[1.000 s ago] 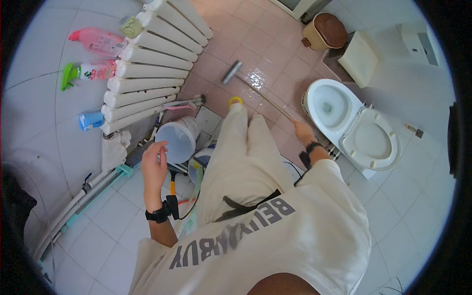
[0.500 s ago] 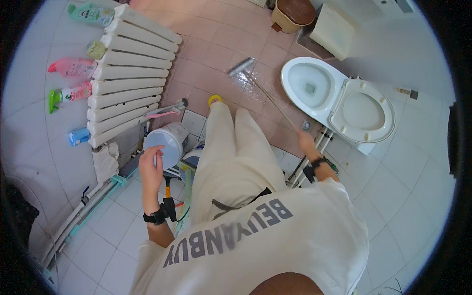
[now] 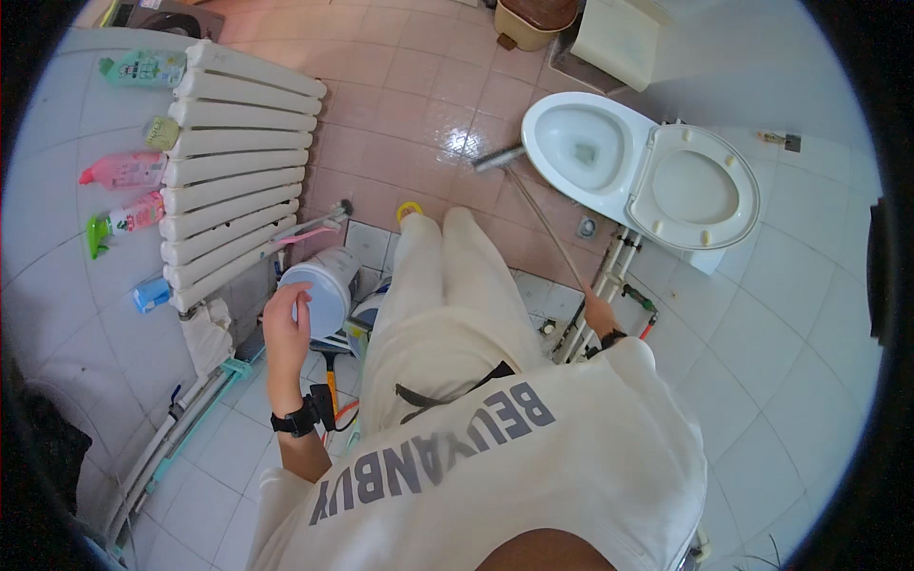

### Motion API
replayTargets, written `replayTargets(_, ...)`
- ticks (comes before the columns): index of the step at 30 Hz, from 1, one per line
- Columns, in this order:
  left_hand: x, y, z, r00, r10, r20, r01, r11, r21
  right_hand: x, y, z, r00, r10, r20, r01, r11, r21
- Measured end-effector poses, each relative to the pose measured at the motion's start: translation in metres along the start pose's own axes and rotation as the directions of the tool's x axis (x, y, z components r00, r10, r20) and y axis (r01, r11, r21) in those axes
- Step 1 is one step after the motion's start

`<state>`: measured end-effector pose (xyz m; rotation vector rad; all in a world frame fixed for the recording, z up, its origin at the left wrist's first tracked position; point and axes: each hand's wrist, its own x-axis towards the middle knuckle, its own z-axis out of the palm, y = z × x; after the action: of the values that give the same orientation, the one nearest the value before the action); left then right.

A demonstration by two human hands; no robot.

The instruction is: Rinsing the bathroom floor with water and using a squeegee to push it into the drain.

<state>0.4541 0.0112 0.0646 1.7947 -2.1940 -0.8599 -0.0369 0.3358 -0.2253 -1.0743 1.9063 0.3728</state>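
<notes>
My right hand [image 3: 600, 314] grips the long handle of a floor squeegee [image 3: 547, 226]. Its grey head rests on the pink tiles close beside the front of the toilet bowl [image 3: 583, 152]. At the left, my left hand [image 3: 286, 319] is raised with loosely bent fingers and nothing in it. From this view it overlaps the rim of a white bucket [image 3: 327, 293]; I cannot tell whether they touch. Wet, shiny patches show on the pink floor [image 3: 419, 124] left of the squeegee head.
A white radiator [image 3: 238, 171] stands along the left wall, with several bottles on its far side, including a pink spray bottle [image 3: 133, 214]. White pipes [image 3: 614, 266] run beside my right hand. A floor drain [image 3: 587, 227] lies near the toilet. A lidded bin [image 3: 533, 24] stands farther off.
The squeegee head has moved right and toward me, from the wet patch to beside the toilet. My right hand has drawn back closer to my body. The left hand stays almost still.
</notes>
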Motion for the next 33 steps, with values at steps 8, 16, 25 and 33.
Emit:
replayTargets(8,0.004,-0.009,0.002,1.000,0.022,0.018,-0.022,1.000,0.005,-0.042,-0.038,-0.051,0.995,-0.091,-0.045,0.088,0.994,-0.065)
replayTargets(16,0.003,-0.005,-0.007,0.997,0.068,0.044,-0.071,0.996,0.054,0.141,-0.120,-0.002,0.949,-0.153,-0.277,0.148,0.988,-0.039)
replayTargets(25,-0.017,-0.029,-0.014,0.999,-0.032,-0.004,0.032,0.999,0.020,-0.016,0.007,-0.020,0.999,0.004,0.035,0.005,0.967,-0.253)
replayTargets(33,-0.010,-0.036,-0.004,0.998,0.057,-0.012,-0.058,0.998,-0.040,-0.083,0.044,-0.053,0.996,-0.047,-0.081,0.030,0.980,-0.197)
